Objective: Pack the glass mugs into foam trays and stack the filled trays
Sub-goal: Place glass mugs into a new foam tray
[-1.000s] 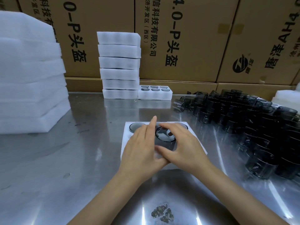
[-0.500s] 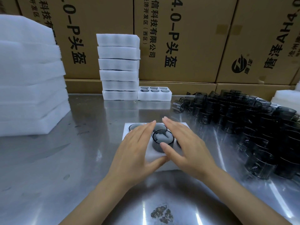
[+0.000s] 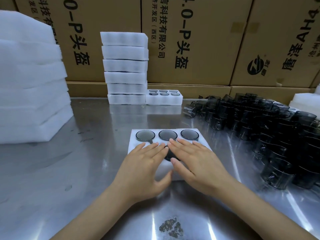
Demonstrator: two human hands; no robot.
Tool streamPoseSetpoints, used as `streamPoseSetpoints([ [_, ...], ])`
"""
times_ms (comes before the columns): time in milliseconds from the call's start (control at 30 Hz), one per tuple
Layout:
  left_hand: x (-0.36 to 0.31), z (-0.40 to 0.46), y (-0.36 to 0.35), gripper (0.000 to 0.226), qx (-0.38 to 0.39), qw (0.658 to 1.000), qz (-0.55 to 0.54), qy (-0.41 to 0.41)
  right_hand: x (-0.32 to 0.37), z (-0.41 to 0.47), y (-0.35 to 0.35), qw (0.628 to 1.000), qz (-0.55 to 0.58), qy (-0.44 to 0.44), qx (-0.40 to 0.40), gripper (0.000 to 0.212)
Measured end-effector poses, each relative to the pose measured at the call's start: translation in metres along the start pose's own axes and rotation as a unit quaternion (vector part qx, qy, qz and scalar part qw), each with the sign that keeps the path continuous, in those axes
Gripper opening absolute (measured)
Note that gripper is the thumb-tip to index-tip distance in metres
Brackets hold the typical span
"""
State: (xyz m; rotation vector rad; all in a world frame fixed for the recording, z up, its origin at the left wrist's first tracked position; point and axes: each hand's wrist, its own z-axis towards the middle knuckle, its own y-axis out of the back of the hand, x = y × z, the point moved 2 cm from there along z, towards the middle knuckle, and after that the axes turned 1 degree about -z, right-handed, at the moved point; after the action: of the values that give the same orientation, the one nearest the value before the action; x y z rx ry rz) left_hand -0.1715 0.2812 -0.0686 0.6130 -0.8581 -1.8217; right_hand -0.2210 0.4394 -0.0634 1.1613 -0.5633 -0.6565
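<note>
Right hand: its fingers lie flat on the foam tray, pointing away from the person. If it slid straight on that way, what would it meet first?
Probably the middle mug in the far row of the foam tray: the right hand has its fingertips just short of that rim. Depth is hard to judge.

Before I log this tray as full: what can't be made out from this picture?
- Head view: the near row of the foam tray lies under the left hand and right hand; only a dark sliver of one glass mug shows between them.
- The stacked trays show only side walls, contents hidden.
- The loose mugs overlap and run off the right edge, uncountable.
</note>
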Motion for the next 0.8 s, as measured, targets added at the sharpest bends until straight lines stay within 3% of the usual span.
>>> streamPoseSetpoints([
  [133, 0.0, -0.002, 0.001, 0.052, 0.016, 1.0, -0.006, 0.007, 0.001, -0.001, -0.001, 1.0, -0.007, 0.007, -0.011, 0.064],
  [233, 0.0, -0.002, 0.007, 0.056, 0.002, 0.999, -0.029, 0.016, -0.001, 0.0, 0.005, 0.993, 0.068, 0.0, -0.095, 0.057],
  [333, 0.011, -0.001, 0.015, 0.053, -0.072, 0.986, -0.131, 0.074, -0.026, 0.002, 0.014, 0.943, 0.199, -0.068, -0.258, 0.039],
  [433, 0.031, -0.001, 0.016, 0.049, -0.121, 0.953, -0.22, 0.171, -0.069, 0.008, 0.014, 0.901, 0.256, -0.187, -0.295, 0.031],
  [533, 0.043, -0.002, 0.01, 0.041, -0.137, 0.928, -0.275, 0.213, -0.107, 0.019, 0.009, 0.895, 0.238, -0.265, -0.267, 0.034],
  [633, 0.042, -0.001, 0.002, 0.031, -0.119, 0.924, -0.301, 0.203, -0.131, 0.041, 0.008, 0.921, 0.167, -0.281, -0.211, 0.039],
  [800, 0.04, 0.0, -0.001, 0.03, -0.121, 0.919, -0.315, 0.202, -0.15, 0.1, -0.004, 0.961, 0.049, -0.269, -0.037, 0.051],
])
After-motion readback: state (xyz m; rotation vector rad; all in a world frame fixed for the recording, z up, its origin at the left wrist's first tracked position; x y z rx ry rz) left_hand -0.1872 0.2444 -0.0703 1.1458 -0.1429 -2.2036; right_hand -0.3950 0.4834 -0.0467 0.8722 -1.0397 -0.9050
